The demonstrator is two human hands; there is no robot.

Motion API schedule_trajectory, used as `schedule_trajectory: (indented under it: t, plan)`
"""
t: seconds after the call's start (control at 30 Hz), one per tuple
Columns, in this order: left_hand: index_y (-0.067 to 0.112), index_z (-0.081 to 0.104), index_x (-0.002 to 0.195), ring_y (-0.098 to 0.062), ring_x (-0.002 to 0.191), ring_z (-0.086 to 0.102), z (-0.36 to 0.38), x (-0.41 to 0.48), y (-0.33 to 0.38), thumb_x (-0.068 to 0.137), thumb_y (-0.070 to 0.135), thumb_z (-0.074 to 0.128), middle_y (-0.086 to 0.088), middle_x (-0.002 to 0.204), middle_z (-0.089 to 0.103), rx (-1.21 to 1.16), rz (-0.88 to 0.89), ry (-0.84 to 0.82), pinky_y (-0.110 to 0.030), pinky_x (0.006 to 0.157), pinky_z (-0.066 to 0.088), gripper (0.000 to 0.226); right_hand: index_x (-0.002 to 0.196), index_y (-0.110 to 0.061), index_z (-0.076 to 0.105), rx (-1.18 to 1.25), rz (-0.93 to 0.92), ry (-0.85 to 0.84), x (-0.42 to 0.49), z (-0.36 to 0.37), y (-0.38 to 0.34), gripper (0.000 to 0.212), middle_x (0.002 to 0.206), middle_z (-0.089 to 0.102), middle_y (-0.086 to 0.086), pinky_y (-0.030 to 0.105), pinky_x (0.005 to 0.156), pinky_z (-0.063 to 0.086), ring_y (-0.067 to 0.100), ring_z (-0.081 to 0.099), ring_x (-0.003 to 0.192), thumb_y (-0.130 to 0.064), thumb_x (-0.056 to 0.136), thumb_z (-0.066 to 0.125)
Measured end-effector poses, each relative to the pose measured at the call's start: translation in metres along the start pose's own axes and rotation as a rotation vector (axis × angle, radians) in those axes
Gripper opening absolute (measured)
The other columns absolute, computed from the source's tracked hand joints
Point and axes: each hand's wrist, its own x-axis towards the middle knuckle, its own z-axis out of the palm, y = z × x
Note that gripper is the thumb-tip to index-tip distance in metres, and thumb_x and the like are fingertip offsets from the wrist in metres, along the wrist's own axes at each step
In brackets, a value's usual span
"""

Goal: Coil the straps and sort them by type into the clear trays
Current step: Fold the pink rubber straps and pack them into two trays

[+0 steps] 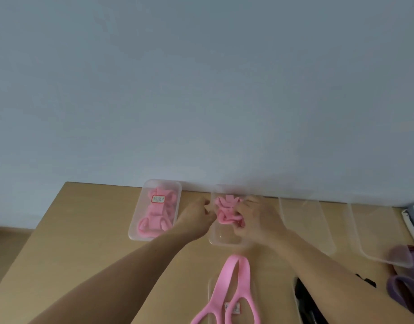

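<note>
While both hands work over a clear tray (224, 240), I see the right hand (257, 218) clenched on the bunched pink strap (225, 213) inside it. The left hand (195, 218) curls at the strap's 9 o'clock edge; I cannot tell its grip. At 9 o'clock, the filled tray (134, 230) shows a red-bordered label (158, 199), unreadable.

the loose pink strap (243, 277) runs off the bottom edge; its label (232, 308) print is unreadable.
</note>
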Motion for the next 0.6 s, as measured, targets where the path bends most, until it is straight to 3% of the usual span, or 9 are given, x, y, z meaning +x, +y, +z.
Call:
schedule_trajectory:
  t: [0.27,0.47,0.6]
  plan:
    - [0.015,0.043,0.140,-0.024,0.087,0.067,0.006,0.004,-0.002,0.089,0.015,0.053,0.001,0.085,0.062,-0.016,0.029,-0.019,-0.038,0.080,0.055,0.052,0.071,-0.012,0.065,-0.038,0.000,-0.125,0.018,0.027,0.013,0.025,0.072,0.066,0.003,0.031,0.054,0.052,0.027,0.064,0.076,-0.022,0.056,0.083]
    - [0.014,0.044,0.139,-0.024,0.084,0.068,0.007,0.006,-0.003,0.088,0.014,0.054,0.001,0.081,0.062,-0.016,0.031,-0.016,-0.037,0.076,0.055,0.052,0.073,-0.011,0.070,-0.188,-0.097,-0.042,0.024,0.036,0.003,0.028,0.068,0.063,0.003,0.032,0.060,0.055,0.024,0.062,0.067,-0.017,0.051,0.086]
    - [0.016,0.044,0.139,-0.024,0.082,0.068,0.007,0.006,-0.005,0.088,0.016,0.054,0.001,0.080,0.063,-0.018,0.027,-0.009,-0.034,0.071,0.054,0.051,0.081,-0.012,0.072,-0.341,-0.131,0.030,0.024,0.046,0.001,0.017,0.074,0.061,0.005,0.037,0.068,0.054,0.026,0.059,0.070,-0.017,0.065,0.072]
